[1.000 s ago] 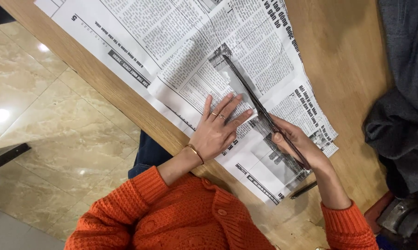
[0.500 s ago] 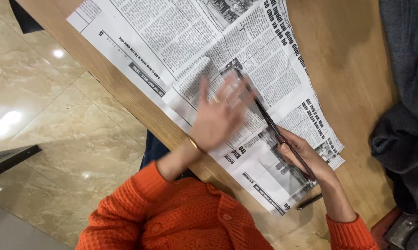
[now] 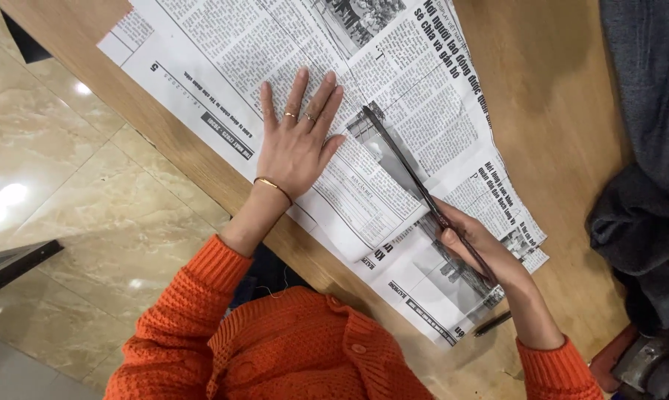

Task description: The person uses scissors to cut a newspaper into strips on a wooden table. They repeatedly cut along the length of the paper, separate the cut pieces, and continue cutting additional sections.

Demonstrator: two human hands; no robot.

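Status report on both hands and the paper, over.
Left hand flat on printed newspaper sheet. Right hand grips long thin dark blade along the fold. Nothing blocking.

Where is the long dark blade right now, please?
In the head view, the blade lies slantwise across the newspaper, its handle end gripped by the right hand, just right of the flat left hand.

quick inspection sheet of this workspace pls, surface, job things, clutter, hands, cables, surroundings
surface: wooden table, mostly covered by paper.
job's things: newspaper spread flat, one sheet partly cut; long dark blade lying along the cut.
clutter: dark pen at the paper's near edge; grey cloth at the table's right side.
grippers: left hand pressed flat on the newspaper; right hand gripping the blade's handle.
cables: nothing seen.
surroundings: glossy beige tiled floor; orange knitted sleeves.
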